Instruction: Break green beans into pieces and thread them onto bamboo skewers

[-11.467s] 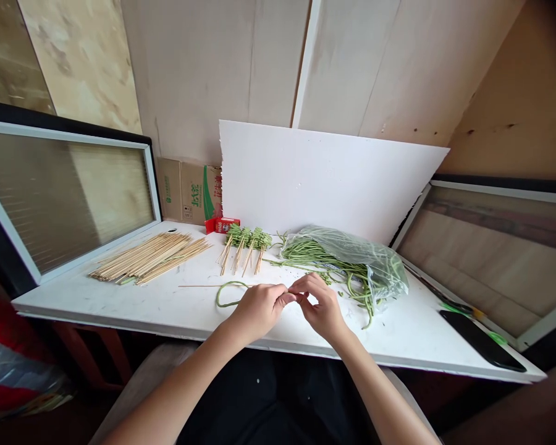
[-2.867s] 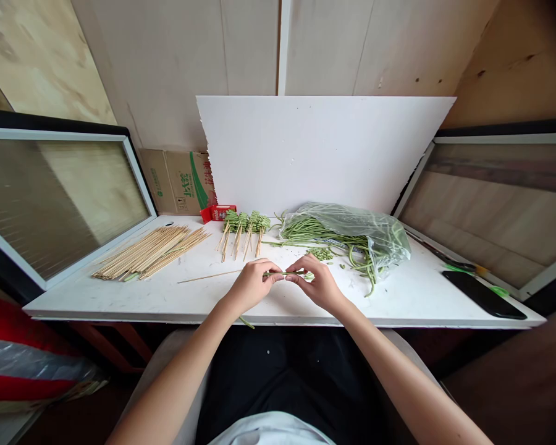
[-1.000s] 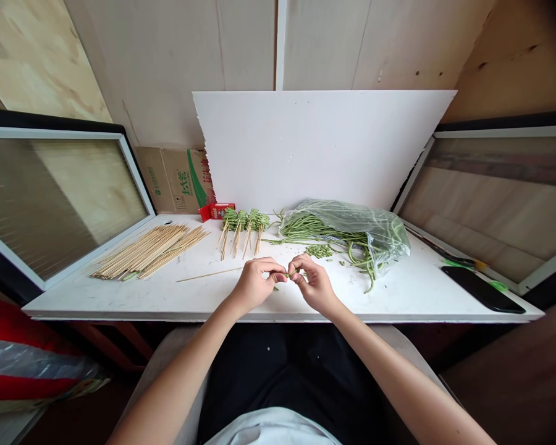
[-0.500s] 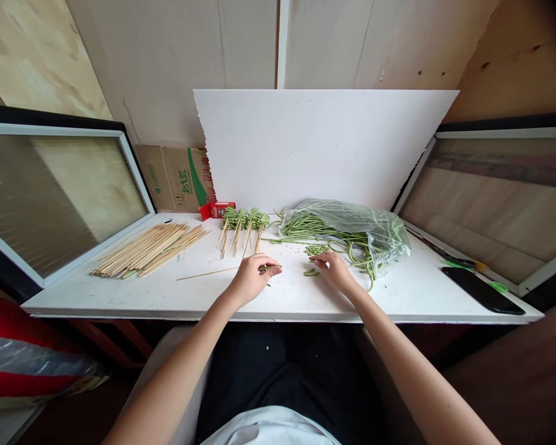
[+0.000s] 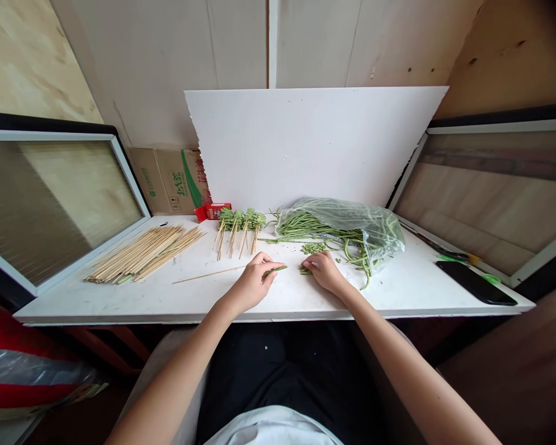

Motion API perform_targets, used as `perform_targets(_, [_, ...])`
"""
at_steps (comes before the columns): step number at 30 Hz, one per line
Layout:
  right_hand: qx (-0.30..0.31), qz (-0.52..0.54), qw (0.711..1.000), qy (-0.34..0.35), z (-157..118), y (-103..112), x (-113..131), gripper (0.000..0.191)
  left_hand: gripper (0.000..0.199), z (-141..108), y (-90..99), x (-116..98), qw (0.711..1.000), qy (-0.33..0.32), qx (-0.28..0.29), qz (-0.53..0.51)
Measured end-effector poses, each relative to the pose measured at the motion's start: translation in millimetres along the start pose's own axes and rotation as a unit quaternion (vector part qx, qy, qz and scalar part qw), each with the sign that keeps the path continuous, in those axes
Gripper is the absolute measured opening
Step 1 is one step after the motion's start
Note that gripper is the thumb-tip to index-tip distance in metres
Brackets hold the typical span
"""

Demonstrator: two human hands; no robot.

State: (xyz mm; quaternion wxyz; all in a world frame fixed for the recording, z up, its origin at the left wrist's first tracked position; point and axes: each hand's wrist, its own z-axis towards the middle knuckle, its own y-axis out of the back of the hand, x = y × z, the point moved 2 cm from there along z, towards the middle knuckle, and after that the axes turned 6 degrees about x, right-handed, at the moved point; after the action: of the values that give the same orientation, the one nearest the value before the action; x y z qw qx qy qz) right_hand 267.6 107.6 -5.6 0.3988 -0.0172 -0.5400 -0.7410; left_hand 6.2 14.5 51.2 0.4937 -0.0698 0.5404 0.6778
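My left hand pinches a green bean piece, its tip pointing toward my right hand. That hand's curled fingers touch short pieces on the table; whether they grip any, I cannot tell. Left of my left hand lies 1 stick; beyond it, 4 skewered bunches.

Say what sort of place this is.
Probably a small food-prep corner, home or shop unclear: the white table holds a bag of green beans, a pile of wooden sticks and several bean skewers.
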Motion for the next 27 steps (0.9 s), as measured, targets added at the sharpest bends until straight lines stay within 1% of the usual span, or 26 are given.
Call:
perform_targets(3, [0.019, -0.032, 0.999, -0.017, -0.2, 2.9, 4.1, 0.031, 0.029, 2.4, -1.4, 1.3, 0.999, -0.009, -0.028, -0.021])
perform_targets(6, [0.022, -0.020, 1.000, -0.004, 0.1, 15.2, 20.5, 0.029, 0.029, 4.6, -1.3, 3.6, 0.997, -0.017, -0.057, -0.039])
perform_targets(8, [0.040, 0.049, 0.998, 0.020, 0.1, 25.5, 39.9, 0.033, 0.028, 5.1, -0.5, 3.5, 0.996, -0.020, -0.072, -0.044])
perform_targets(11, [0.084, 0.204, 0.974, 0.049, -1.7, 35.7, 74.5, 0.040, 0.028, 4.7, 0.0, -0.8, 0.995, -0.020, -0.084, -0.048])
perform_targets(13, [0.087, 0.235, 0.965, 0.074, -3.8, 36.8, 93.9, 0.040, 0.027, 4.2, -0.2, -5.4, 0.995, -0.027, -0.081, -0.054])
perform_targets(15, [0.058, 0.224, 0.968, 0.097, -5.7, 34.9, 105.1, 0.033, 0.032, 3.7, 0.1, -9.3, 0.994, -0.028, -0.077, -0.069])
perform_targets(17, [0.020, 0.203, 0.972, 0.116, -6.8, 32.2, 108.0, 0.027, 0.044, 3.2, 1.2, -10.8, 0.994, -0.013, -0.071, -0.082])
perform_targets(18, [0.003, 0.195, 0.973, 0.124, -7.0, 31.3, 107.4, 0.025, 0.046, 3.1, 2.0, -10.5, 0.994, -0.003, -0.067, -0.083])
perform_targets(19, [-0.013, 0.188, 0.974, 0.128, -7.0, 30.9, 106.1, 0.024, 0.043, 2.9, 2.6, -9.8, 0.995, 0.006, -0.059, -0.078])
perform_targets(21, [-0.037, 0.180, 0.974, 0.131, -6.8, 31.8, 104.0, 0.022, 0.024, 2.8, 3.3, -7.4, 0.998, 0.018, -0.036, -0.057])
perform_targets(22, [-0.044, 0.175, 0.975, 0.133, -6.8, 32.8, 104.0, 0.021, 0.018, 2.7, 3.5, -6.2, 0.998, 0.021, -0.027, -0.045])
perform_targets(24, [-0.043, 0.158, 0.976, 0.143, -7.1, 35.0, 106.9, 0.018, 0.018, 2.5, 3.9, -4.4, 0.999, 0.023, -0.020, -0.024])
perform_targets(27, [-0.029, 0.138, 0.976, 0.169, -8.6, 37.4, 115.0, 0.011, 0.013, 1.9, 5.2, -6.3, 0.999, 0.008, -0.032, -0.001])
